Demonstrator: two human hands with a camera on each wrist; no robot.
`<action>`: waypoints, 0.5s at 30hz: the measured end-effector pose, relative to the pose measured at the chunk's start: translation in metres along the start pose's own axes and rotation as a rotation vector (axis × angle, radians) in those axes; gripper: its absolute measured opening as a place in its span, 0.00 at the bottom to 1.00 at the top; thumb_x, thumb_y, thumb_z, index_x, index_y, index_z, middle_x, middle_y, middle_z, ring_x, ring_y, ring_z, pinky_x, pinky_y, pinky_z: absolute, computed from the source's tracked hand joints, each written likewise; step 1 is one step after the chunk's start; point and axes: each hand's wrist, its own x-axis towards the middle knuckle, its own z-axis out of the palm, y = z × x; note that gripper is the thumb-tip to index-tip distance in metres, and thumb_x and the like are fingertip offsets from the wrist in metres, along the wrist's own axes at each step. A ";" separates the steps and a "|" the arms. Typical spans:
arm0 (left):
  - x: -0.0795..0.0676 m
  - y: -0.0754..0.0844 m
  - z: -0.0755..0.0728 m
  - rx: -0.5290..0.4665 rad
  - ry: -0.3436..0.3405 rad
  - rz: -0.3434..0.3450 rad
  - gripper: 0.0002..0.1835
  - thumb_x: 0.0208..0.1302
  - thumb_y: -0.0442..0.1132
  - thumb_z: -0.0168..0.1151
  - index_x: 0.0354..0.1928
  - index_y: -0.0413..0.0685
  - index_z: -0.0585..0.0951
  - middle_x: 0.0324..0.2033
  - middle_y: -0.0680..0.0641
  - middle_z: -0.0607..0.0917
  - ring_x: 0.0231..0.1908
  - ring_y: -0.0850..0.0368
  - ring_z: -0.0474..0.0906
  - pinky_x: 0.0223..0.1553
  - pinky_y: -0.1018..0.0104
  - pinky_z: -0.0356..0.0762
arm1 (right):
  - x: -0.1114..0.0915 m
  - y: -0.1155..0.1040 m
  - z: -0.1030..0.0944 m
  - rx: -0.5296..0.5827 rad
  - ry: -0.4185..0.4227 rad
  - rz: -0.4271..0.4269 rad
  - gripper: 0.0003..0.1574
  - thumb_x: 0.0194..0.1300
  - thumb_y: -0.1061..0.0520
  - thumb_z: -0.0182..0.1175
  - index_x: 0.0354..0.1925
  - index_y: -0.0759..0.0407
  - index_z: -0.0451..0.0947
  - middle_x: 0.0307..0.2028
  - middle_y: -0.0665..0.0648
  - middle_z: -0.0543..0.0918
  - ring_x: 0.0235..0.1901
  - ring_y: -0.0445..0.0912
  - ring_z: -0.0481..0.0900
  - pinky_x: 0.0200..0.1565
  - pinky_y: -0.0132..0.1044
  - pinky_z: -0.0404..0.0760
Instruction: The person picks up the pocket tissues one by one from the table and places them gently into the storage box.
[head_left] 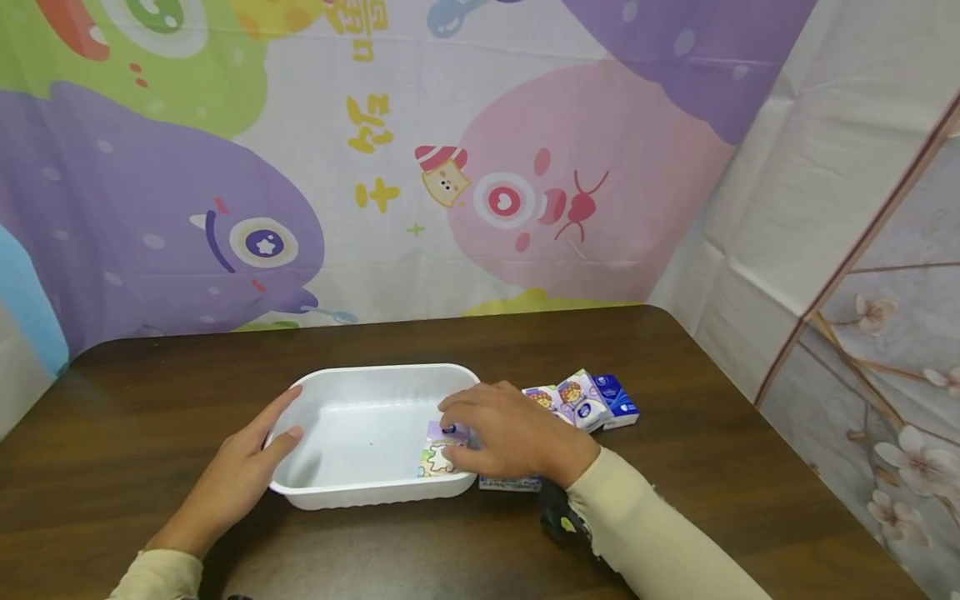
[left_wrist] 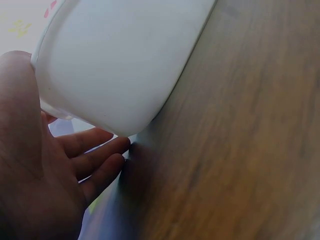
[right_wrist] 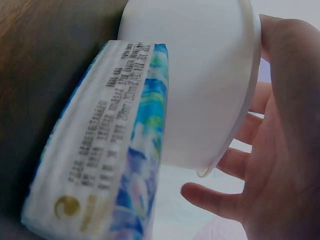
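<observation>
A white plastic basin (head_left: 367, 492) stands on the table. At its left end my left hand (head_left: 236, 475) touches the rim with fairly straight fingers; the thumb points inward over the edge. In the left wrist view, several fingers (left_wrist: 102, 172) extend loosely beside the outer wall. My right hand (head_left: 510, 429) reaches over the basin's right rim, thumb and fingers spread apart above a small purple-and-white tissue pack (head_left: 437, 458) inside. Part of that pack is hidden under the hand. Another tissue pack (right_wrist: 95, 145), with blue patterned sides, sits outside near the right wrist.
Right of the basin lie purple-and-white tissue packs (head_left: 581, 402) and a dark blue pack (head_left: 618, 402), partly behind my right hand. A dark wooden table (head_left: 720, 467) carries everything. A cartoon-printed cloth (head_left: 390, 275) hangs behind it, with another cloth (head_left: 892, 333) at the right.
</observation>
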 end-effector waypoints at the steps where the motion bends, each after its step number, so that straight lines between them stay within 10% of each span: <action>1: 0.000 0.000 0.000 -0.002 0.000 0.002 0.33 0.77 0.52 0.50 0.79 0.59 0.55 0.74 0.34 0.59 0.71 0.30 0.54 0.63 0.30 0.56 | 0.000 0.000 -0.001 0.000 0.010 0.000 0.24 0.69 0.38 0.55 0.53 0.48 0.83 0.60 0.48 0.80 0.63 0.43 0.72 0.57 0.45 0.72; 15: -0.001 0.000 0.000 -0.003 0.001 0.002 0.33 0.77 0.52 0.50 0.79 0.57 0.56 0.74 0.33 0.59 0.71 0.29 0.54 0.63 0.29 0.55 | 0.000 0.006 -0.004 0.049 0.093 -0.009 0.27 0.70 0.38 0.56 0.57 0.52 0.81 0.62 0.49 0.79 0.65 0.44 0.72 0.65 0.48 0.67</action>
